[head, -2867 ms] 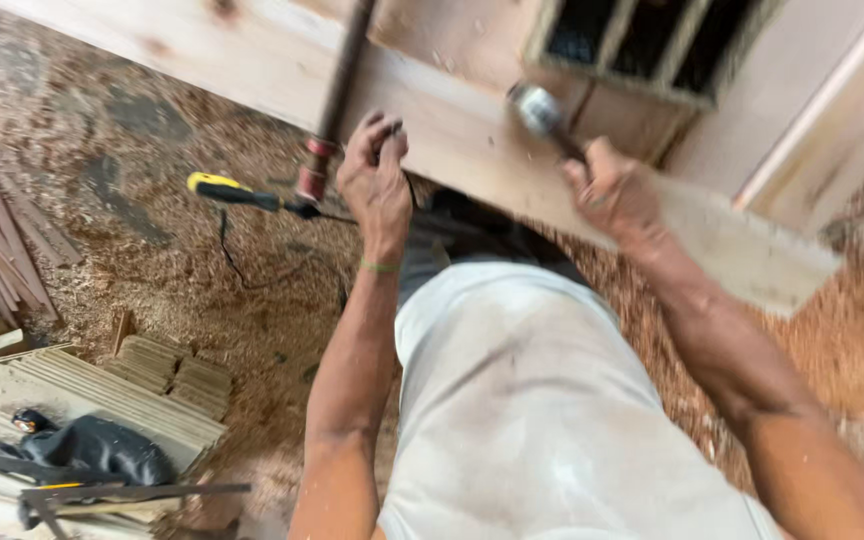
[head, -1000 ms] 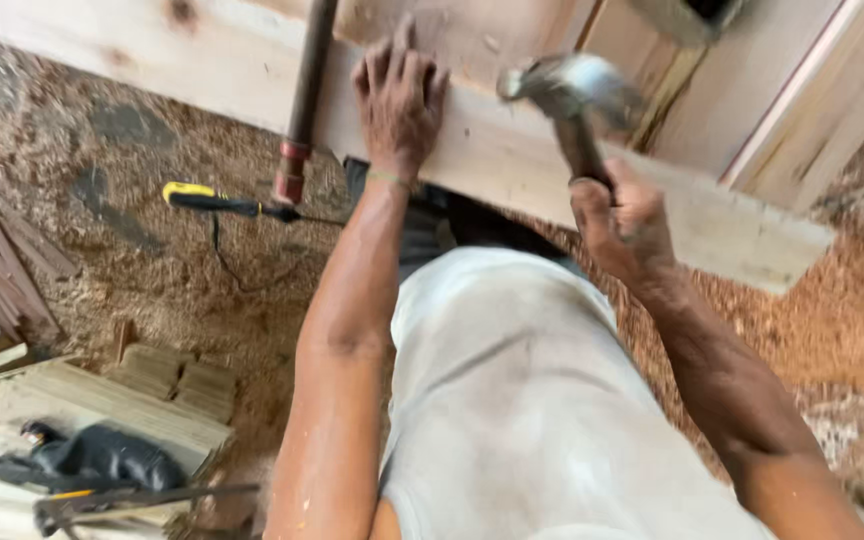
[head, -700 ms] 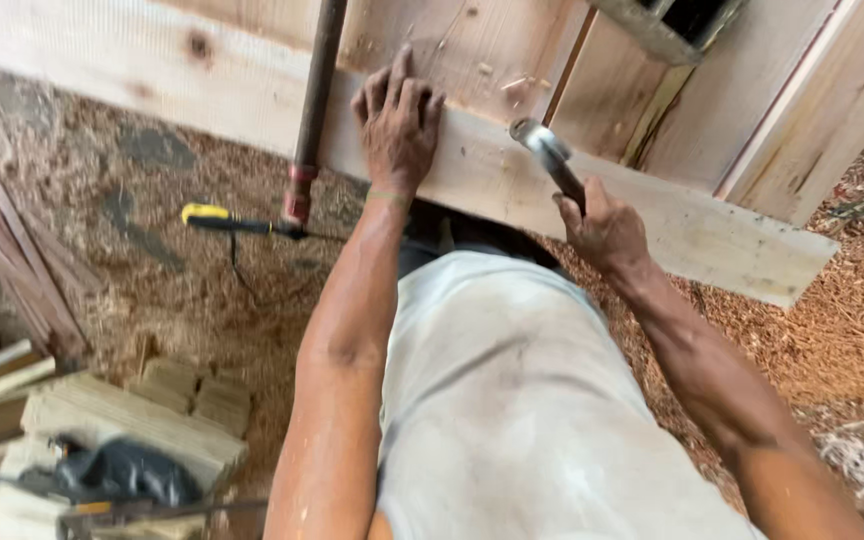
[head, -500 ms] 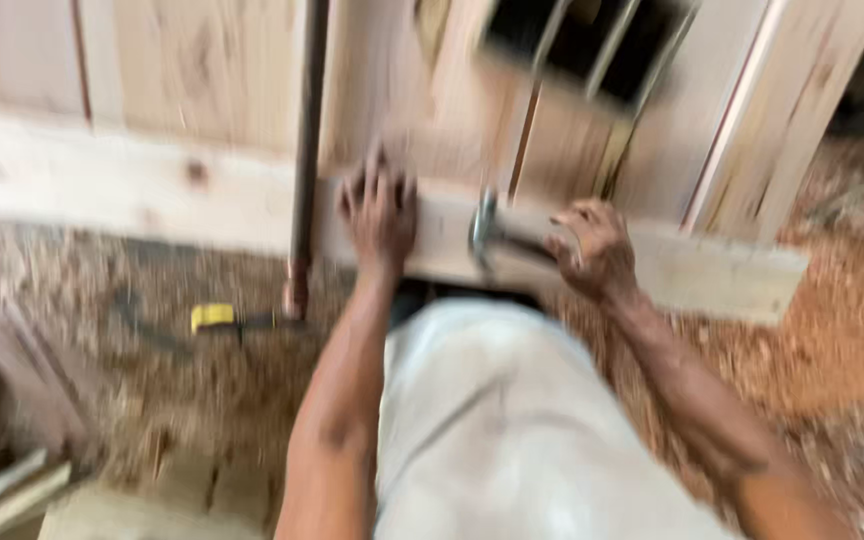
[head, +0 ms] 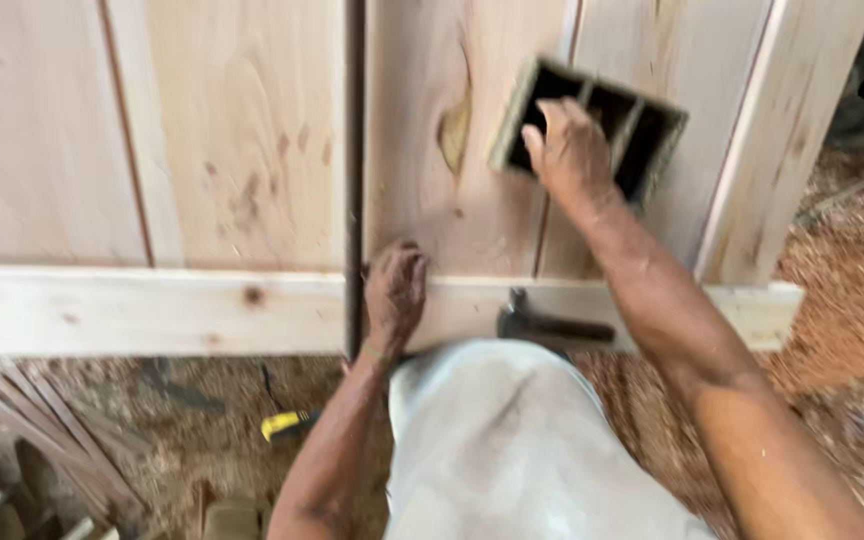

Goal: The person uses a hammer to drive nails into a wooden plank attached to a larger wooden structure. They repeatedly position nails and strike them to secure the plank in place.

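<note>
A large pale wooden panel [head: 242, 150] with vertical boards lies in front of me, with a thick cross rail [head: 152, 310] along its near edge. My left hand [head: 395, 290] rests on that rail, fingers curled on the wood, beside a dark metal clamp bar [head: 354, 170]. My right hand [head: 570, 150] reaches up and touches a small slatted vent frame [head: 642, 120] set in the panel. A hammer [head: 542, 324] lies on the rail between my arms, held by neither hand.
Sawdust and wood shavings [head: 842, 300] cover the floor. A yellow-handled tool [head: 290, 424] lies on the ground under the rail. Thin wooden strips [head: 52, 440] are piled at lower left. My knee in light trousers [head: 512, 450] fills the bottom centre.
My right hand has let go of the hammer, which now lies on the rail, and has moved up to the vent frame. The view has tilted up over the panel.
</note>
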